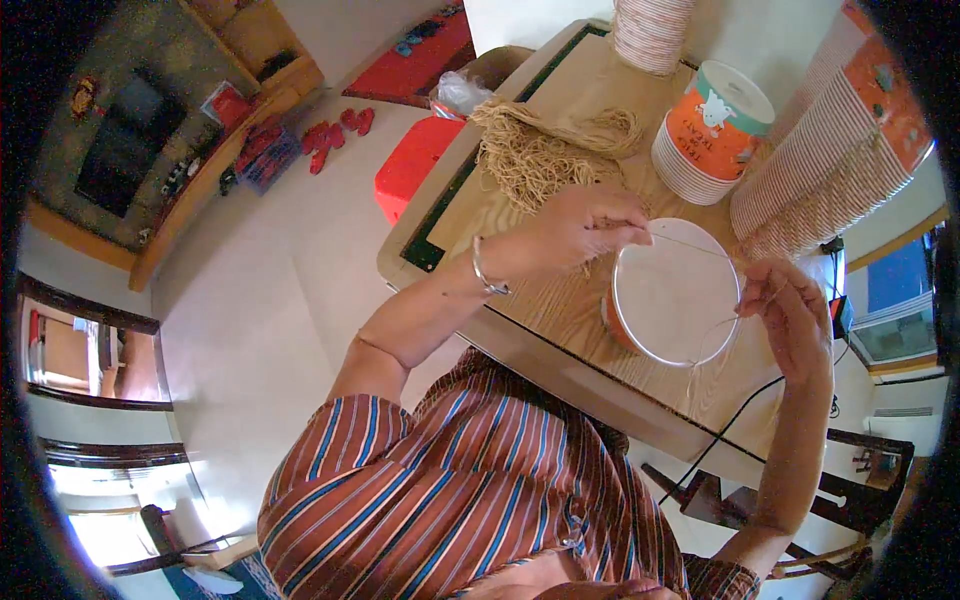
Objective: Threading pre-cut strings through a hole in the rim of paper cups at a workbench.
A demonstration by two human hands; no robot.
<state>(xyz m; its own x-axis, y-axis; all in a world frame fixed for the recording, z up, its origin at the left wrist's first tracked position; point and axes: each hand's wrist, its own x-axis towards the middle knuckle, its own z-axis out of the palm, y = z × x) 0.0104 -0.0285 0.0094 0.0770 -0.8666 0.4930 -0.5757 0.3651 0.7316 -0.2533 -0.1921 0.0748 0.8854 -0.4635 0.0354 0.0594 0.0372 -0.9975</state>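
A round paper bucket (676, 290) with a white inside and an orange outer wall stands on the wooden table, its mouth facing up. My left hand (598, 222) is at the bucket's far left rim, its fingertips pinched on a thin tan string (694, 246). The string runs across the bucket's mouth toward my right hand (790, 312). At the right rim, my right hand has its fingers closed on the string too. Another stretch of it runs from there down to the near rim, where a short end hangs. A loose bundle of tan strings (540, 150) lies beyond my left hand.
Stacked orange paper buckets (712, 135) with a green-edged one on top stand at the back right. A tall nested stack (835, 185) leans beside them, strings draped over it. Another stack (652, 35) is farther back. A red stool (415, 165) stands left of the table (560, 310); a black cable (735, 425) crosses its front edge.
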